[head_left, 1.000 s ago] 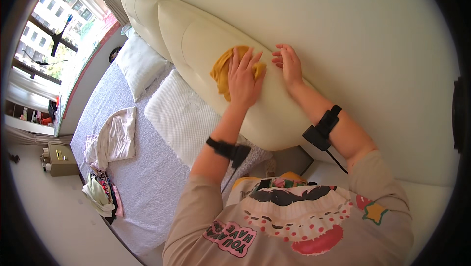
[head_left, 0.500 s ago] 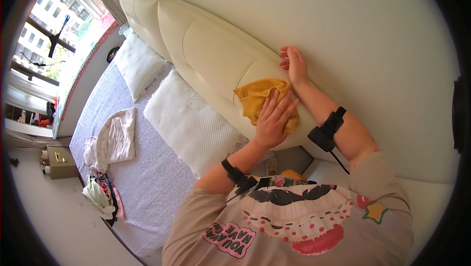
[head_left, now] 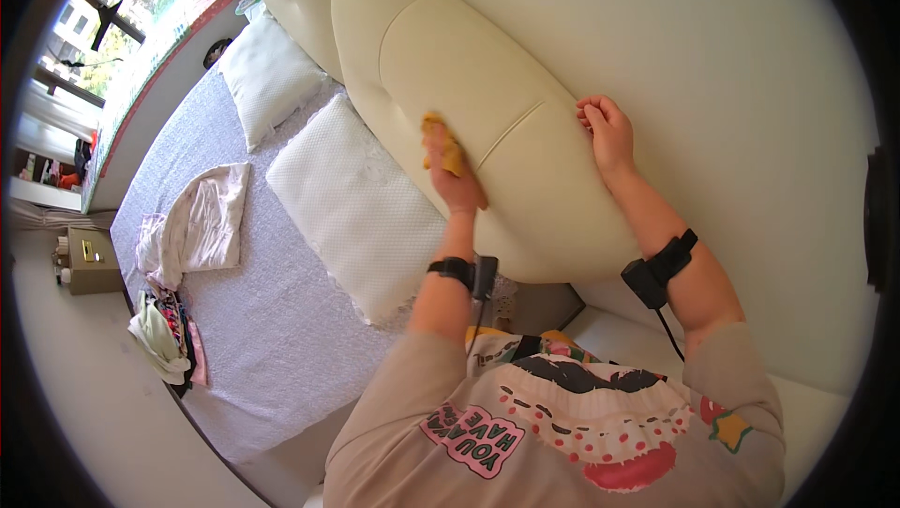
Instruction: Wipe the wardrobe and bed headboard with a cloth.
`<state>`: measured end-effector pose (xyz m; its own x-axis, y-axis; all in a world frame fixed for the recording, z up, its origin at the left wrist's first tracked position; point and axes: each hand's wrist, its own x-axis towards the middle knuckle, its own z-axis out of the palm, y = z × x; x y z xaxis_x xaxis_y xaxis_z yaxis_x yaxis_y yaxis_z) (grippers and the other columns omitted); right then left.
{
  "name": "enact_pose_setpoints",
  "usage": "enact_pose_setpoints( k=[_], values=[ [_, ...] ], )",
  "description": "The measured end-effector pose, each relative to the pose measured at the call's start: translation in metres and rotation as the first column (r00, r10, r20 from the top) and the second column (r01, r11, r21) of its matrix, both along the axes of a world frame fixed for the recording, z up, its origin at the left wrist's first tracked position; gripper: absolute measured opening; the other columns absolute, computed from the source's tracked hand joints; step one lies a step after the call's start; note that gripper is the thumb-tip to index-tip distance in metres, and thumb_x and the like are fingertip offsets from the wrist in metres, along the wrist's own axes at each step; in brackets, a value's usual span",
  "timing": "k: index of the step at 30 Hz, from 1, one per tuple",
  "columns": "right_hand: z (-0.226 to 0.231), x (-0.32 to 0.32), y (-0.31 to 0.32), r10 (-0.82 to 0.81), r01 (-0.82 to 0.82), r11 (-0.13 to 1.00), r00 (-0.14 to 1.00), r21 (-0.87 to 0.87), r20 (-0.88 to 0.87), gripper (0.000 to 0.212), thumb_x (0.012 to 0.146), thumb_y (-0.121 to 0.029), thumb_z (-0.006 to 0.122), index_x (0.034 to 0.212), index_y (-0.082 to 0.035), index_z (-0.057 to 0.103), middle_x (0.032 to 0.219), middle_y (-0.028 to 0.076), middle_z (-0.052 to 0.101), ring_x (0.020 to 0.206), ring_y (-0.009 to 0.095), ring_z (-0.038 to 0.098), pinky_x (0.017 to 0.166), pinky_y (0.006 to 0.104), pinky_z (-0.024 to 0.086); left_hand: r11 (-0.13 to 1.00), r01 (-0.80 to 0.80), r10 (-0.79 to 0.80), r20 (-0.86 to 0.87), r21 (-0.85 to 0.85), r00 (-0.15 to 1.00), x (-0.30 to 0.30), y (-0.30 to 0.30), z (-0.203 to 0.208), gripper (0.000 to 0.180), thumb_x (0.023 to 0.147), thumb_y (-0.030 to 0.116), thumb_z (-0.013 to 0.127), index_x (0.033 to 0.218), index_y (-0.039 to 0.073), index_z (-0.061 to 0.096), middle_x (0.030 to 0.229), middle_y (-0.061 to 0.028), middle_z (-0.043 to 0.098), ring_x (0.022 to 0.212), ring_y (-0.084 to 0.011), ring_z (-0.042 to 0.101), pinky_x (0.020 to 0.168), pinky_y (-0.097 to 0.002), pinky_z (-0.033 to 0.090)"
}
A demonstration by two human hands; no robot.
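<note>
My left hand (head_left: 456,187) presses a bunched yellow cloth (head_left: 451,157) against the cream padded headboard (head_left: 469,49), low on its face and close to the pillows. Motion blurs the fingers a little, but they are wrapped over the cloth. At the headboard's upper edge, beside the wall, my right hand (head_left: 611,141) rests with its fingers curled in and nothing showing in them. A curved seam in the headboard runs between the two hands.
Two white pillows, a nearer one (head_left: 361,213) and a farther one (head_left: 269,77), lie along the headboard on the bed (head_left: 281,339). A pale garment (head_left: 208,217) and a heap of clothes (head_left: 164,339) are at the far side. The wall (head_left: 731,86) rises on the right.
My left hand has slid left and a bit up along the headboard with the cloth, which is now more bunched. My right hand's fingers have curled in, and the view has shifted.
</note>
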<state>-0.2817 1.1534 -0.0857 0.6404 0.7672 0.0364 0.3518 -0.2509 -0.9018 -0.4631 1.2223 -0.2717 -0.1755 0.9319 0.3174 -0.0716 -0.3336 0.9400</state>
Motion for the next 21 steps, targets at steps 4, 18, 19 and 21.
enact_pose_setpoints(
  k=[4,18,19,21],
  values=[
    [0.003,-0.016,0.007,0.079,-0.047,0.988,0.973,-0.150,0.215,0.020,0.099,-0.021,0.057,0.101,-0.004,0.068,0.093,0.001,0.066,0.088,0.011,0.059,0.082,0.0277,0.047,0.942,0.036,-0.018,0.056,-0.334,0.998,-0.047,0.029,-0.065,0.061,0.091,-0.009,0.049,0.150,0.004,0.048,0.151,-0.0178,0.052,0.141,-0.0334,0.047,0.118,-0.0358,0.034],
    [-0.029,0.009,-0.012,0.061,-0.021,0.990,0.955,-0.138,0.291,0.019,0.094,-0.023,0.062,0.098,-0.005,0.067,0.090,0.002,0.067,0.083,0.013,0.061,0.080,0.0298,0.049,0.875,0.379,-0.466,-0.310,-0.302,0.829,-0.041,-0.188,-0.100,0.075,0.089,-0.006,0.056,0.157,0.022,0.040,0.153,-0.0246,0.045,0.135,-0.0411,0.050,0.110,-0.0421,0.041],
    [-0.029,0.005,-0.010,0.067,-0.027,0.989,0.957,-0.145,0.282,0.018,0.094,-0.023,0.062,0.099,-0.006,0.067,0.090,0.001,0.066,0.083,0.013,0.060,0.080,0.0290,0.048,0.869,0.379,-0.481,-0.368,-0.318,0.796,-0.048,-0.203,-0.119,0.072,0.091,-0.002,0.057,0.158,0.018,0.038,0.154,-0.0241,0.044,0.137,-0.0406,0.048,0.112,-0.0420,0.040],
    [-0.025,-0.006,-0.008,0.068,-0.028,0.990,0.949,-0.135,0.307,0.018,0.095,-0.022,0.062,0.099,-0.005,0.066,0.090,0.000,0.066,0.083,0.012,0.059,0.080,0.0286,0.048,0.864,0.382,-0.495,-0.410,-0.329,0.766,-0.042,-0.208,-0.139,0.070,0.094,0.002,0.058,0.159,0.015,0.036,0.155,-0.0235,0.043,0.139,-0.0402,0.046,0.113,-0.0418,0.038]
  ],
)
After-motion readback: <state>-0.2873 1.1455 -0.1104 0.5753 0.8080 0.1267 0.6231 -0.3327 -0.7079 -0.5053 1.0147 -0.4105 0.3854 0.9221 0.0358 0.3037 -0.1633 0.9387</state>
